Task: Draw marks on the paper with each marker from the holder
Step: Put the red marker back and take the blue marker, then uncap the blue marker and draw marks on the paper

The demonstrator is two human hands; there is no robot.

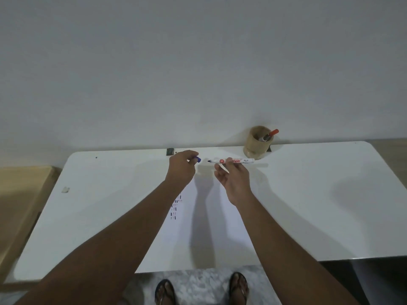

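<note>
My right hand [233, 179] holds a white marker [239, 161] level above the table, its uncapped dark tip pointing left. My left hand [181, 167] pinches the blue cap [198, 159] a short gap from that tip. Below the hands lies the white paper [211, 227], bearing several short blue and reddish strokes [175, 206] near my left forearm. The wooden holder [258, 142] stands at the table's back edge, right of my hands, with a red-capped marker [271, 134] leaning in it.
The white table [330, 194] stands against a plain wall. A small dark clip [169, 151] sits at the back edge, and a small scrap [65, 189] lies at the left. A wooden surface [19, 194] adjoins the table's left side. My sandalled feet [200, 289] show below.
</note>
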